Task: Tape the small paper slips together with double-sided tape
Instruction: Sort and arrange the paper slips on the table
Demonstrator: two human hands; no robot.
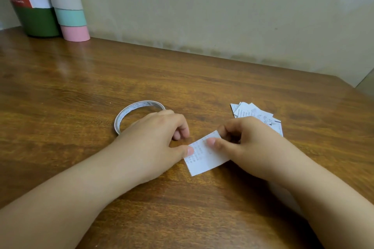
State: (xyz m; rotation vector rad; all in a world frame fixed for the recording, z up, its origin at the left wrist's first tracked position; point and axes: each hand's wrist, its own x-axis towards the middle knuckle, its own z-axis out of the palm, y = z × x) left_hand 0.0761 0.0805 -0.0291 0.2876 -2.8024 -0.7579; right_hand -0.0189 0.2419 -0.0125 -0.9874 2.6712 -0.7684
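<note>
Both the left hand (162, 137) and right hand (249, 143) pinch one paper slip (204, 157) on the counter (81, 87); it may well crease or stick crooked if the pinches pull unevenly.

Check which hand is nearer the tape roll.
Left. The left hand overlaps the near-right edge of the tape roll; the right hand is farther right, past the paper slip.

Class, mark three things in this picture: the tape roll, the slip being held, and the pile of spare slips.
tape roll (129, 109), head view, far rim of the ring.
held slip (204, 162), head view, bare lower middle.
pile of slips (245, 111), head view, top sheets.
</note>
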